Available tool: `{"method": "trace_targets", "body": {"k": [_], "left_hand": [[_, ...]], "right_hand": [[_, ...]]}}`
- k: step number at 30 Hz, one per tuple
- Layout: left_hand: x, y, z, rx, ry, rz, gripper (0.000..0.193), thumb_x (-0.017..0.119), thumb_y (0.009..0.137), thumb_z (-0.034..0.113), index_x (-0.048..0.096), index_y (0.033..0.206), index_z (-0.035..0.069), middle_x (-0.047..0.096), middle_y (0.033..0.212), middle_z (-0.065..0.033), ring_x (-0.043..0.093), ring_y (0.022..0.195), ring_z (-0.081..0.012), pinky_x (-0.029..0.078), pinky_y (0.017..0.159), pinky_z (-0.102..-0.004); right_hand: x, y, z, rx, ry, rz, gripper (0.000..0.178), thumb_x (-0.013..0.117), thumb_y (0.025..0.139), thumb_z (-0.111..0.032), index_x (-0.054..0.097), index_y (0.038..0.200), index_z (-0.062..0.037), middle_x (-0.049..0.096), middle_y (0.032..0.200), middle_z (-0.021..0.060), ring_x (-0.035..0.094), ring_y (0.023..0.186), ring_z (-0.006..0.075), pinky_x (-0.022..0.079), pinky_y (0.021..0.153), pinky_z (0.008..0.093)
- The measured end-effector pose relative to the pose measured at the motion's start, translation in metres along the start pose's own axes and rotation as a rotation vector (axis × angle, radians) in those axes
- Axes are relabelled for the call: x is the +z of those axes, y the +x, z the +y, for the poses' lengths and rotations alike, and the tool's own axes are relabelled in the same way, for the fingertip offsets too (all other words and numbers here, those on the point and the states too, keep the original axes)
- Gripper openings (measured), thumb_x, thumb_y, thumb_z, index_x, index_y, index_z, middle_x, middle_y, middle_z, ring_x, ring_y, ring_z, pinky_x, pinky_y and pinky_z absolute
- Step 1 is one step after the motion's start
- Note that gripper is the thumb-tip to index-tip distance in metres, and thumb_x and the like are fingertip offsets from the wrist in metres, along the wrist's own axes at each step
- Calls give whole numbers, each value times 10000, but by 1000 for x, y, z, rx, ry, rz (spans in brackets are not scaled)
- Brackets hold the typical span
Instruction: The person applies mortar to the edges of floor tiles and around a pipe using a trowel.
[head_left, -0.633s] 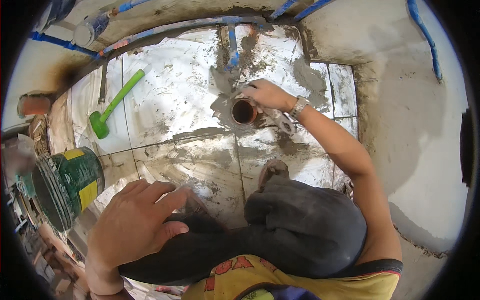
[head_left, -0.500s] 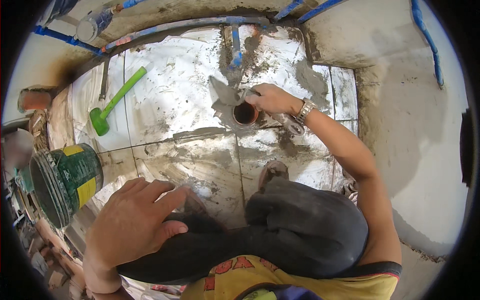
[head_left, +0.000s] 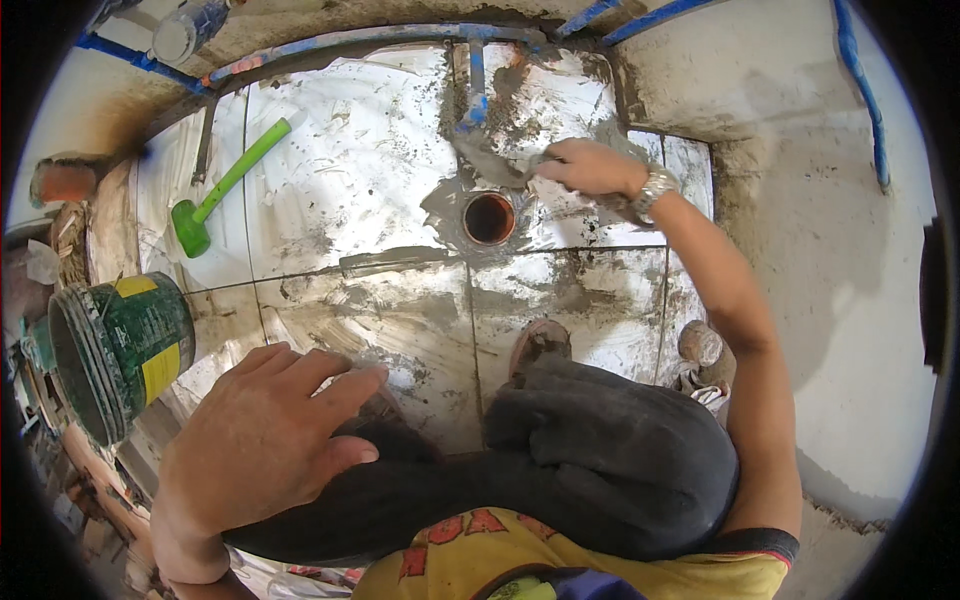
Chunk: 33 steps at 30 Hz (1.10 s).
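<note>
My right hand (head_left: 597,168), with a watch at its wrist, is closed round the handle of a pointing trowel. The grey trowel blade (head_left: 490,163) points left, close over the tiles between a round drain pipe opening (head_left: 489,218) and a short blue pipe stub (head_left: 474,108). Wet grey mortar (head_left: 447,205) is smeared round the opening, whose reddish inside shows. My left hand (head_left: 265,435) is held over my left knee, fingers spread and holding nothing.
White floor tiles (head_left: 350,150) carry mortar smears. At the left lie a green mallet (head_left: 205,215) and a dark green bucket (head_left: 130,345) on its side. Blue pipes (head_left: 370,37) run along the back wall. A plastered wall (head_left: 810,230) rises at the right; rubble (head_left: 95,530) lies lower left.
My right hand and the trowel have moved away from the drain opening, farther back and to the right. The opening's rim now shows fully. My left hand stays nearly in place.
</note>
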<state>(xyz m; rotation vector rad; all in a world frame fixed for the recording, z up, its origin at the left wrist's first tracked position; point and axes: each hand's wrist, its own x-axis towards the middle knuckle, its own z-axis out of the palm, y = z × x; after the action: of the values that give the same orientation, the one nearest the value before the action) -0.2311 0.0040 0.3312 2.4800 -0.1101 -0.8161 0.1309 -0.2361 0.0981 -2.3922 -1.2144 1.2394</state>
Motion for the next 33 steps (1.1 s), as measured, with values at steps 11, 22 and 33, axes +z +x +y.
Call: {"method": "trace_targets", "body": {"k": [11, 22, 33], "left_hand": [[-3, 12, 5, 71, -16, -31, 590, 744, 925, 473, 679, 1358, 77, 717, 1182, -162, 686, 1045, -374, 531, 961, -468], [-6, 23, 2, 7, -26, -58, 583, 792, 904, 425, 690, 1357, 73, 723, 1225, -167, 694, 1109, -371, 545, 984, -453], [-6, 25, 2, 14, -21, -100, 623, 807, 881, 424, 677, 1386, 82, 720, 1228, -155, 692, 1102, -361, 539, 989, -451]], "right_hand": [[-24, -21, 13, -110, -384, 48, 394, 682, 996, -387, 741, 1143, -26, 753, 1075, 228, 709, 1025, 411, 544, 895, 511], [-19, -8, 16, -335, -768, 309, 362, 740, 890, -153, 703, 1249, -123, 657, 1128, 86, 675, 1093, 287, 599, 863, 432], [-8, -14, 1, -175, -825, 378, 405, 727, 901, -149, 704, 1305, -121, 647, 1091, 79, 671, 1082, 276, 597, 831, 422]]}}
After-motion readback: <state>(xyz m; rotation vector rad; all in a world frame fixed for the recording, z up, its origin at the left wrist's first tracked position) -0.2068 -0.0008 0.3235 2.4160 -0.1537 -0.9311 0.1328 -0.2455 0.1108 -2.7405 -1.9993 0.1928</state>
